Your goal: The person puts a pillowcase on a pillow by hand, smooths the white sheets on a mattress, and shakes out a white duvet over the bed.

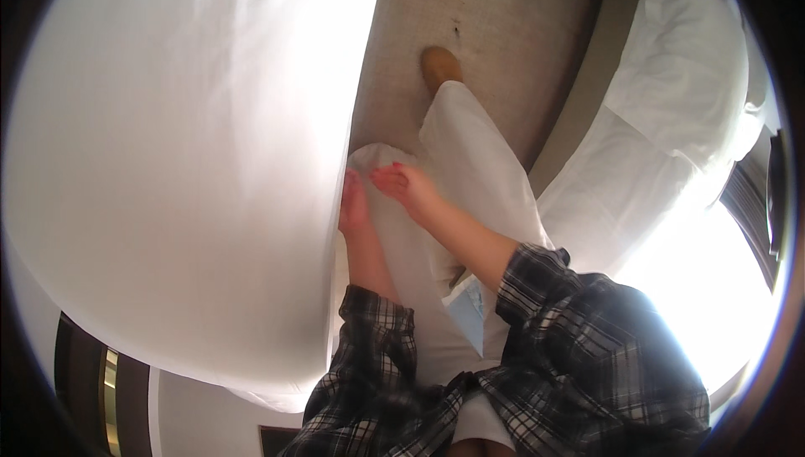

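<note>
A bed covered by a smooth white sheet fills the left side of the view. My left hand is against the sheet's hanging side, its fingers partly hidden at the edge; whether it grips the cloth I cannot tell. Just to the right, my right hand hovers in front of my white trousers, fingers extended and nothing seen in them. Both forearms come out of the sleeves of a dark plaid shirt.
A second bed with rumpled white bedding and a grey-brown base stands at the right. Between the beds runs a beige floor, with my brown shoe on it. Strong light glares at the lower right.
</note>
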The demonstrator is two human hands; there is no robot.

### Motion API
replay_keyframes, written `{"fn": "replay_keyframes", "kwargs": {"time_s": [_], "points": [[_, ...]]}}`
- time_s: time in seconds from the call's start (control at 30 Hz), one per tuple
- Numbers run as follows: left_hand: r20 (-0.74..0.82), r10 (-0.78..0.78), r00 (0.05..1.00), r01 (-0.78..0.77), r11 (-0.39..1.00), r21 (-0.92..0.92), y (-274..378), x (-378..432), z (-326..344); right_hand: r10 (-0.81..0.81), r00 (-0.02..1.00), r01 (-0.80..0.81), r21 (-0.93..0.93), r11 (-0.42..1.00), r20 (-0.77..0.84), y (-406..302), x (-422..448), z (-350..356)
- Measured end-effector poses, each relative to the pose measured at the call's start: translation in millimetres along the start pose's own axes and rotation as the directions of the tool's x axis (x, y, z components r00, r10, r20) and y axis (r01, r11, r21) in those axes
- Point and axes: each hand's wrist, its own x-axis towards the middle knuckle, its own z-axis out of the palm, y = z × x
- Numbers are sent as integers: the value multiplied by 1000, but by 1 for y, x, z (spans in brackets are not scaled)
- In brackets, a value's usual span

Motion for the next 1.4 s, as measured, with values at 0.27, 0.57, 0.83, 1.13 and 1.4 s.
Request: {"fn": "replay_keyframes", "kwargs": {"time_s": [0.27, 0.57, 0.83, 1.13, 1.4], "points": [[-539, 286, 793, 226, 682, 695, 56, 31, -7, 200, 978, -176, -290, 941, 54, -6, -48, -5], [-39, -339, 940, -338, -941, 23, 26, 10, -4, 72, 993, -75, -26, 997, -89, -17, -8, -7], [-242, -613, 752, -458, -223, -860, -71, 44, 136, -239, 971, 233, -165, 958, -21, 0, 15, -28], [-61, -623, 779, -401, -422, -813, -56, 94, 175, -405, 901, 173, -985, 13, 153, -3, 20, 2], [-148, -588, 795, -480, -462, -746, -85, 83, 182, -386, 836, 358, -921, -156, 390, -28, 25, -10]]}}
